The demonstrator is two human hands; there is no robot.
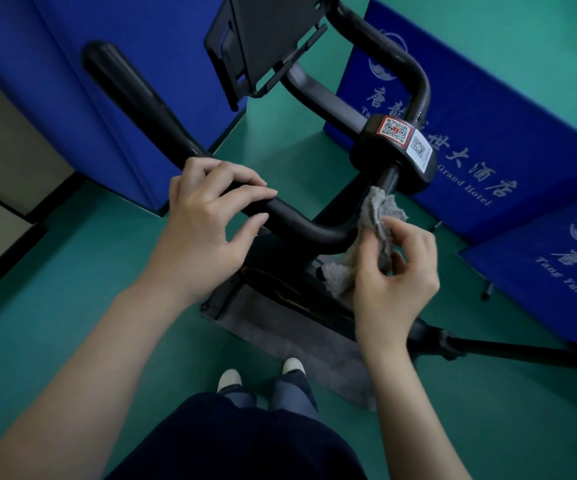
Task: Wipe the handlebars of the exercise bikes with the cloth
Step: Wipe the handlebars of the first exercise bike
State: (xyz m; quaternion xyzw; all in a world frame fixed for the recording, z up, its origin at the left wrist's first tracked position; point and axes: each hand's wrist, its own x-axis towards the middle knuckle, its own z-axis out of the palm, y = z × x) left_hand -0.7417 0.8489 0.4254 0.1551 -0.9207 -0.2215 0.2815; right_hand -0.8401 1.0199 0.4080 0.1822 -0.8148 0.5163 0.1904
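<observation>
A black exercise bike handlebar (141, 102) curves from the upper left down to a centre clamp (392, 150) carrying QR stickers, then loops up on the right. My left hand (207, 216) rests on the left bar near its bend, fingers draped over the top. My right hand (396, 268) pinches a grey cloth (379, 211) and holds it against the bar just below the clamp. Part of the cloth hangs down under the bar.
A black tablet holder (263, 39) stands above the bar. Blue padded panels (488, 140) with white lettering lean at the right, another blue panel (107, 36) at the left. The bike frame and base (297, 320) sit on a green floor, with my feet (263, 374) close by.
</observation>
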